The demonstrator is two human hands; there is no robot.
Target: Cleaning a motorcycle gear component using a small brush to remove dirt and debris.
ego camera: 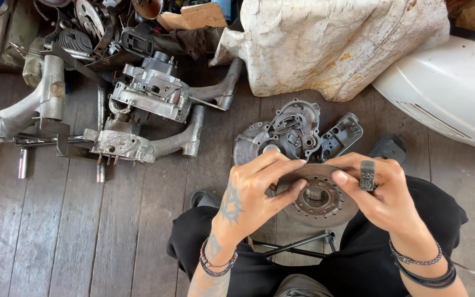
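- In the head view, low and centred above the lap, I see both hands closed on a round metal disc with a ring of small holes and a raised hub.
- The left hand, tattooed, pinches the disc's near-left rim, fingers over the top edge and thumb on the face.
- The right hand clamps the opposite rim; it wears a chunky ring, and its thumb lies on the face.
- Just beyond the grip, touching or nearly touching the disc's far edge, a grey engine casing lies on the wooden floor.
- Well apart to the left of the grip sit more engine parts and cast arms.
- Beyond the grip to the right are a white stained sack and a white curved panel.
- I judge the disc heavy, rigid and possibly greasy; the rim, held on both sides, looks the safest hold.
- The disc's underside and near edge are hidden by fingers, and I cannot tell whether it rests on the casing or is lifted.
- A thin dark rod below the grip is partly hidden by the legs.
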